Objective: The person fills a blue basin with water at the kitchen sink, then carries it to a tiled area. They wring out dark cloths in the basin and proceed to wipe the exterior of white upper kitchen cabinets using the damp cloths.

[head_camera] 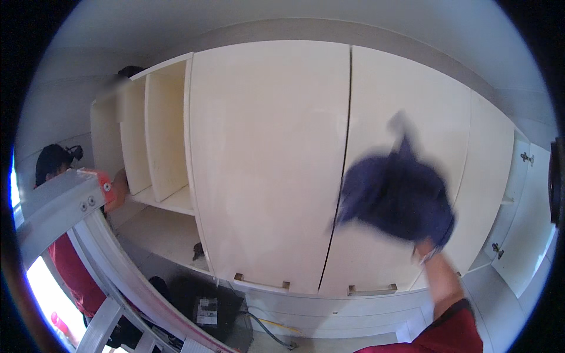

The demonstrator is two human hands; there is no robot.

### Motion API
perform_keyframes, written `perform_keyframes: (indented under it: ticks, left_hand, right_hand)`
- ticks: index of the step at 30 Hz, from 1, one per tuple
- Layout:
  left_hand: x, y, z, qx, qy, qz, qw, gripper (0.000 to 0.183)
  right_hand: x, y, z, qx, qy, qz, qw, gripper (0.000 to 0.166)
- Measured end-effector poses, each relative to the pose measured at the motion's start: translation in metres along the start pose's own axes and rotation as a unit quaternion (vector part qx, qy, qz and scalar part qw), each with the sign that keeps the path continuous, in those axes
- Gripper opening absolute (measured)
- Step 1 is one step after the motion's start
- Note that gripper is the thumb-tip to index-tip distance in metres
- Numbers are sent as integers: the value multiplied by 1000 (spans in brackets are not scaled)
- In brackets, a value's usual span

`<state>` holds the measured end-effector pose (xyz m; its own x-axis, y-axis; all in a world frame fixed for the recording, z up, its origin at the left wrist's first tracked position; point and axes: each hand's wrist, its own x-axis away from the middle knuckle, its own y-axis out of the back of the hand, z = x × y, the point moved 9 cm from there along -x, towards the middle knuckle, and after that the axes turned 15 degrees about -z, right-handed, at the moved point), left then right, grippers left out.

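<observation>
A dark blue cloth (393, 198), blurred by motion, is gripped in my right hand (426, 253). It spreads in front of a cream cabinet door (410, 92) on the right, and whether it touches the door is hard to tell. Most of my fingers are hidden behind the cloth. To the left stands a second glossy cabinet door (269, 163), with a dark gap between the two. Each of these doors has a metal bar handle at its bottom edge, one handle (262, 282) on the left and one handle (372, 290) on the right. My left hand is out of view.
An aluminium stepladder (62, 212) rises at the left. Beyond it another person in a red shirt (81, 282) reaches toward open shelves (165, 132). At far right a cabinet door (525, 220) hangs open. A hose (265, 328) and a dark appliance (207, 291) lie below.
</observation>
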<state>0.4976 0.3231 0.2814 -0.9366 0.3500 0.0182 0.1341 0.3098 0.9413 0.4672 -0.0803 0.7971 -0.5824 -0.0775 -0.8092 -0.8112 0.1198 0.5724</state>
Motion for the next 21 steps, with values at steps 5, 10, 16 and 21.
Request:
perform_keyframes:
  ticks: [5,10,16,21]
  left_hand:
    - [-7,-11,-43,1,-150,40,988,65]
    - [-13,7,-3,113,72,-23,991,72]
    - [-24,-5,3,132,131,-7,983,82]
    - [-18,-2,-6,167,145,68,973,83]
  right_hand:
    - [-205,90,-26,477,186,-280,812,50]
    - [-144,-146,106,246,260,-173,918,53]
    - [140,-322,41,-120,-76,418,897,45]
    - [-239,-104,71,275,218,-116,929,56]
